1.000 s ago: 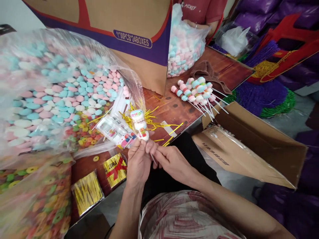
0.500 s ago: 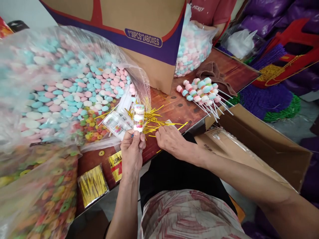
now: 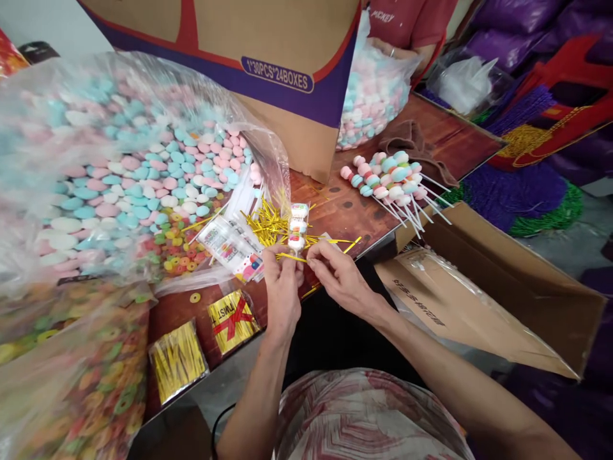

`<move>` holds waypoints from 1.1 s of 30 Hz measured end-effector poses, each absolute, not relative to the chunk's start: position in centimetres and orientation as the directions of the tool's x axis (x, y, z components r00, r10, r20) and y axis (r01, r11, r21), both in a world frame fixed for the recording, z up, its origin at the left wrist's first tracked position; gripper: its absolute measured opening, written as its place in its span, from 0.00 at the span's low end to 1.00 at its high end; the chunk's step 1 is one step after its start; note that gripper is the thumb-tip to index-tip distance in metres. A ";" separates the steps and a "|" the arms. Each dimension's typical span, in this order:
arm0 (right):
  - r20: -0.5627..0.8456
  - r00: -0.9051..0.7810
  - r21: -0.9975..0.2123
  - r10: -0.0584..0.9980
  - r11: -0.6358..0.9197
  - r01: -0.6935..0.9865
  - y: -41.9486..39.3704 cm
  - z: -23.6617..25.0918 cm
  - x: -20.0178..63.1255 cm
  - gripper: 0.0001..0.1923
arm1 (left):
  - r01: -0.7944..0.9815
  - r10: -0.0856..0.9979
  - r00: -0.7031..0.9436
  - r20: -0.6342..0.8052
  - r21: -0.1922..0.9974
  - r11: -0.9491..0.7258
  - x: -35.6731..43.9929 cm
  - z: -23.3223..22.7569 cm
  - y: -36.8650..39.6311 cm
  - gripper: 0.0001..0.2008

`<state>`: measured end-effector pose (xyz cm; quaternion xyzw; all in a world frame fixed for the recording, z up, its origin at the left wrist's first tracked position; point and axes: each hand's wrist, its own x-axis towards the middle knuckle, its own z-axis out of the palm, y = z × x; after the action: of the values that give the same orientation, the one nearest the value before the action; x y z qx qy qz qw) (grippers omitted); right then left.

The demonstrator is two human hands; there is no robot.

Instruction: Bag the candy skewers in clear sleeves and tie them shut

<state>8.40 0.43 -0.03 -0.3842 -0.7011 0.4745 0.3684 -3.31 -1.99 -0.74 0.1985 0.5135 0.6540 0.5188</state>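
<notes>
My left hand [image 3: 282,291] is closed around the lower end of a marshmallow skewer [image 3: 297,229], held upright in a small clear printed bag. Just below the marshmallows, a gold twist tie [image 3: 293,257] lies across the neck of the bag. The right hand [image 3: 342,275] pinches the tie's right end between thumb and fingertips. Behind the hands spreads a loose pile of gold twist ties [image 3: 264,222]. Flat printed bags [image 3: 223,243] lie to the left of the skewer. The stick inside my left fist is mostly hidden.
Marshmallows [image 3: 138,185] and gummy rings [image 3: 175,249] fill a large plastic bag at left; another gummy bag [image 3: 96,383] is nearer. Two twist-tie packets [image 3: 178,359] lie by the edge. Finished-looking skewers [image 3: 395,176] sit right, beside an open carton [image 3: 522,281]. A person [image 3: 407,29] is behind a box [image 3: 292,137].
My left hand has carried the bagged skewer right and slightly down. The right hand has come from the tie pile to the bag's neck, now holding a gold twist tie there.
</notes>
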 end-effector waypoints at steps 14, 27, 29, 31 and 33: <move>-0.002 -0.110 -0.997 0.994 -0.011 -0.083 0.4 -0.6 8.2 0.08 | -0.338 0.957 -0.285 -0.059 0.940 -0.043 -1.5 -0.6 -2.3 0.05; -0.020 -0.281 -0.971 0.960 -0.086 -0.225 0.2 0.1 10.2 0.12 | -0.764 0.905 0.133 -0.404 0.539 0.353 -2.2 1.6 -1.9 0.10; 0.021 -0.368 -0.977 0.930 -0.059 -0.205 0.6 0.6 11.1 0.14 | -0.779 0.850 0.312 -0.424 0.398 0.484 -2.8 2.3 -2.0 0.12; 0.097 -0.419 -0.993 0.903 0.056 -0.108 1.1 1.0 11.8 0.13 | -0.743 0.818 0.385 -0.428 0.382 0.550 -3.0 2.7 -2.1 0.13; 0.199 -0.408 -0.972 0.891 0.233 0.035 1.4 1.2 12.0 0.11 | -0.693 0.844 0.320 -0.430 0.501 0.519 -2.6 2.7 -2.1 0.13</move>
<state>12.02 1.36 1.18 -0.3485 -0.6647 0.5119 0.4179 -2.65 -2.14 2.70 0.1129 0.3345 0.4775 0.8046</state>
